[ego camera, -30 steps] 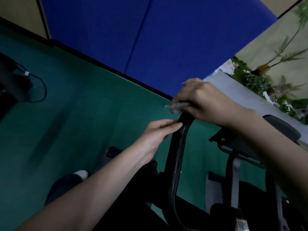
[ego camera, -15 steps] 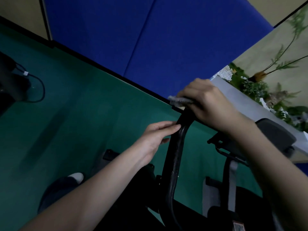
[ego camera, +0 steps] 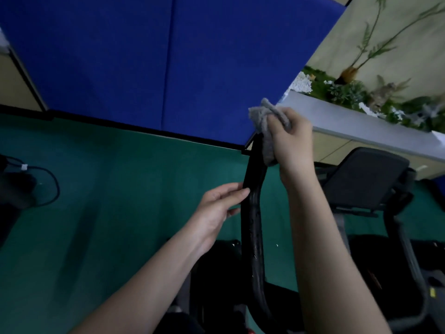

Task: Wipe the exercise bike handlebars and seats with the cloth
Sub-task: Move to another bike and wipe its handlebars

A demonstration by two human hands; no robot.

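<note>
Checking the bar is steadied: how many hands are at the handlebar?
2. The left hand touches the handlebar midway with straight fingers; the right hand grips the cloth against its top end.

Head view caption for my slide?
Right hand holds grey cloth against black handlebar top; left hand touches it lower.

Left of the handlebar (ego camera: pixel 252 213) I have open air over the green floor (ego camera: pixel 108 189), out to a cable (ego camera: pixel 51 184) at the far edge. To its right a black panel (ego camera: pixel 363 179) on a post stands near. A grey ledge (ego camera: pixel 349 124) juts close behind the bar's top.
</note>
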